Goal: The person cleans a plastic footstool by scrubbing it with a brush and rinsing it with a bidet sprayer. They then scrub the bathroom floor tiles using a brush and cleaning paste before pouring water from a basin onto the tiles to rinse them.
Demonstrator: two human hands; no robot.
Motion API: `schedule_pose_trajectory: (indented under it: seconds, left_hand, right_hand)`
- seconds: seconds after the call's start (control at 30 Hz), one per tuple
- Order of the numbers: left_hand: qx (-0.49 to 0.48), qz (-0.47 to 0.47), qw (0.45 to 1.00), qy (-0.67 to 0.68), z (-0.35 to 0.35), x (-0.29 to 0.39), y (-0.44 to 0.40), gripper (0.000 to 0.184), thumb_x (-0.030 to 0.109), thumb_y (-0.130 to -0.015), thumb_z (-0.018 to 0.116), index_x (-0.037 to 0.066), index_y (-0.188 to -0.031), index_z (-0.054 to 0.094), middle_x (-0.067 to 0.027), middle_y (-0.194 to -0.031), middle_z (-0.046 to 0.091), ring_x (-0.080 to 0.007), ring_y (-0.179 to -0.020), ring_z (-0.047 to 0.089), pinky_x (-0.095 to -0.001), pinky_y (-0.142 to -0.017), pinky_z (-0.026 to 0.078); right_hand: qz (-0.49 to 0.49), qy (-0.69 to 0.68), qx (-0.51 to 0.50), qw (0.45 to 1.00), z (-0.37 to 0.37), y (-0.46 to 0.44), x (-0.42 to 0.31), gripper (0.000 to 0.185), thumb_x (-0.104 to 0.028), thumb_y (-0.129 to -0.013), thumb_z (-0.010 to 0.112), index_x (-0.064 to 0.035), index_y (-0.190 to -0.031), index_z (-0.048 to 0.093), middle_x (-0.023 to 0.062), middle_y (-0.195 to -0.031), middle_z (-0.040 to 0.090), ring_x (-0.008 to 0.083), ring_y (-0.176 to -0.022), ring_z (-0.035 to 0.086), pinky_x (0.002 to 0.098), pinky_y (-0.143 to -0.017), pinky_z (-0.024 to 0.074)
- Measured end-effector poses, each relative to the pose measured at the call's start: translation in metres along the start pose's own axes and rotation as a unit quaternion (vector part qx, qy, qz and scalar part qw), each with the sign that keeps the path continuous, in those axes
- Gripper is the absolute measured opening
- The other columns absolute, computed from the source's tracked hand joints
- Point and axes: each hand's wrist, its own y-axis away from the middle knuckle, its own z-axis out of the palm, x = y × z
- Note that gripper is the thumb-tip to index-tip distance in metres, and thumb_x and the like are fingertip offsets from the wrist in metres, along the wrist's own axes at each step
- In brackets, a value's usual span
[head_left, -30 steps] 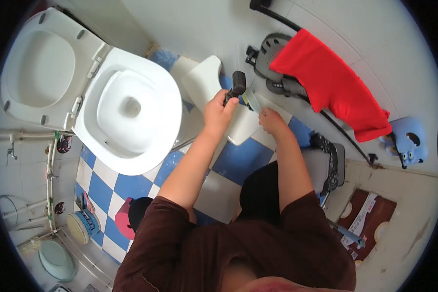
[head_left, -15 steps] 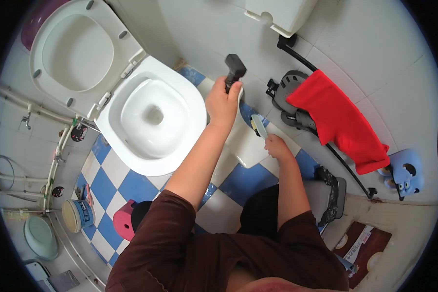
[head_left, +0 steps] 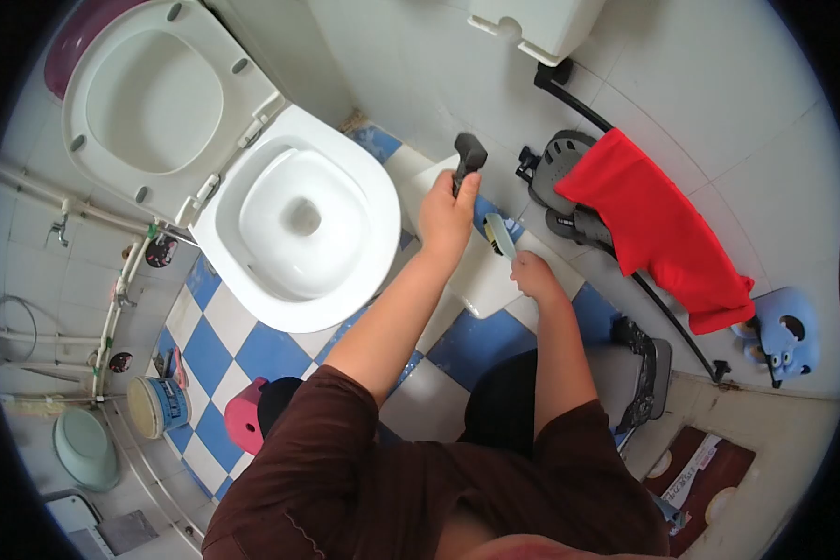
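My left hand (head_left: 446, 222) is closed around the dark grip of a black handheld tool with a broad head (head_left: 470, 149); its exact kind is unclear. It is to the right of the white toilet (head_left: 389, 224), whose seat and lid (head_left: 149, 103) are raised. My right hand (head_left: 534, 273) grips the pale green handle of a small scrub brush (head_left: 500, 233), with yellow and dark bristles facing left. Beneath both hands, a smooth white panel (head_left: 483, 297) lies on the blue and white tiles, partly hidden by my left hand and forearm.
On the right wall, a red cloth (head_left: 639, 229) hangs over a black rail beside grey slippers (head_left: 558, 173). A grey bin (head_left: 616, 373) with a black bag stands near my right elbow. At left are a pink stool (head_left: 245, 415), a tub (head_left: 159, 407) and wall pipes (head_left: 103, 355).
My left hand and the black tool have shifted down and to the right, closer to the brush. The brush has tilted slightly in my right hand, which has barely moved.
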Motion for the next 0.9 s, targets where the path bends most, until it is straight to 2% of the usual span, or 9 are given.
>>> schedule_pose_trajectory:
  seconds: [0.1,0.23,0.4,0.6,0.67,0.73,0.77,0.83,0.9]
  left_hand:
    - [-0.035,-0.074,0.997,0.003,0.012,-0.019,0.020,0.042,0.043,-0.087,0.055,0.001,-0.079,0.055,-0.0120,-0.058,0.053,-0.0274,-0.055,0.052,-0.0378,-0.054,0.040]
    - [-0.011,-0.075,0.997,-0.006,0.010,-0.012,0.011,0.041,0.041,-0.088,0.055,0.001,-0.078,0.054,-0.0147,-0.060,0.053,-0.0281,-0.057,0.052,-0.0386,-0.055,0.040]
    - [0.088,0.009,0.995,0.036,-0.005,0.014,-0.039,0.042,0.042,-0.088,0.054,0.000,-0.080,0.053,-0.0123,-0.061,0.051,-0.0250,-0.057,0.050,-0.0369,-0.056,0.039]
    - [0.150,0.086,0.984,0.047,-0.026,0.044,-0.083,0.046,0.046,-0.088,0.053,0.001,-0.083,0.053,-0.0081,-0.062,0.050,-0.0205,-0.059,0.047,-0.0335,-0.057,0.039]
    - [0.151,0.092,0.983,0.041,-0.029,0.052,-0.087,0.045,0.045,-0.088,0.053,0.001,-0.083,0.053,-0.0081,-0.064,0.050,-0.0201,-0.059,0.047,-0.0331,-0.058,0.039]
    - [0.156,0.092,0.982,0.045,-0.030,0.054,-0.092,0.045,0.046,-0.088,0.053,0.001,-0.084,0.053,-0.0074,-0.064,0.051,-0.0189,-0.060,0.047,-0.0324,-0.058,0.040]
    - [0.162,0.088,0.982,0.051,-0.031,0.050,-0.096,0.046,0.046,-0.088,0.053,0.001,-0.084,0.052,-0.0068,-0.064,0.051,-0.0180,-0.060,0.047,-0.0318,-0.058,0.040]
    - [0.170,0.077,0.979,0.082,-0.033,0.048,-0.099,0.045,0.047,-0.089,0.052,0.002,-0.084,0.051,-0.0045,-0.065,0.051,-0.0144,-0.057,0.046,-0.0290,-0.055,0.040]
    - [0.177,0.065,0.973,0.131,-0.035,0.047,-0.100,0.043,0.046,-0.091,0.051,0.005,-0.082,0.049,-0.0014,-0.066,0.049,-0.0092,-0.053,0.045,-0.0244,-0.049,0.039]
  right_hand:
    - [0.012,-0.022,0.004,1.000,0.000,0.001,-0.002,0.033,-0.023,-0.083,0.045,0.0037,-0.096,0.059,0.0172,-0.080,0.065,0.0298,-0.077,0.063,0.0388,-0.074,0.0469]
    - [0.017,-0.032,0.000,0.999,0.001,0.001,-0.005,0.032,-0.023,-0.084,0.045,0.0035,-0.096,0.059,0.0177,-0.081,0.065,0.0300,-0.078,0.063,0.0390,-0.074,0.0469]
    - [0.011,-0.044,-0.008,0.999,0.008,-0.005,-0.007,0.034,-0.023,-0.085,0.045,0.0038,-0.101,0.059,0.0195,-0.086,0.065,0.0301,-0.081,0.063,0.0386,-0.077,0.0469]
    - [-0.013,-0.028,-0.019,0.999,0.019,-0.019,-0.003,0.038,-0.023,-0.085,0.044,0.0039,-0.109,0.057,0.0250,-0.099,0.062,0.0366,-0.093,0.060,0.0412,-0.083,0.0450]
    - [-0.039,-0.041,-0.011,0.998,0.029,-0.031,0.011,0.034,-0.021,-0.086,0.045,0.0023,-0.108,0.055,0.0137,-0.082,0.060,0.0208,-0.065,0.053,0.0329,-0.059,0.0429]
    - [-0.051,-0.046,-0.007,0.998,0.030,-0.033,0.012,0.033,-0.020,-0.087,0.045,0.0019,-0.109,0.053,0.0081,-0.073,0.059,0.0130,-0.052,0.050,0.0287,-0.048,0.0422]
    - [-0.051,-0.044,-0.009,0.998,0.031,-0.034,0.013,0.034,-0.020,-0.086,0.045,0.0022,-0.111,0.052,0.0082,-0.073,0.059,0.0130,-0.052,0.051,0.0286,-0.048,0.0424]
    - [-0.035,-0.048,-0.014,0.998,0.028,-0.025,0.001,0.034,-0.021,-0.086,0.045,0.0029,-0.109,0.054,0.0130,-0.079,0.060,0.0204,-0.065,0.054,0.0330,-0.059,0.0437]
    - [-0.004,-0.059,-0.022,0.998,0.021,-0.014,-0.013,0.034,-0.023,-0.086,0.043,0.0035,-0.101,0.058,0.0224,-0.091,0.063,0.0351,-0.089,0.061,0.0419,-0.079,0.0456]
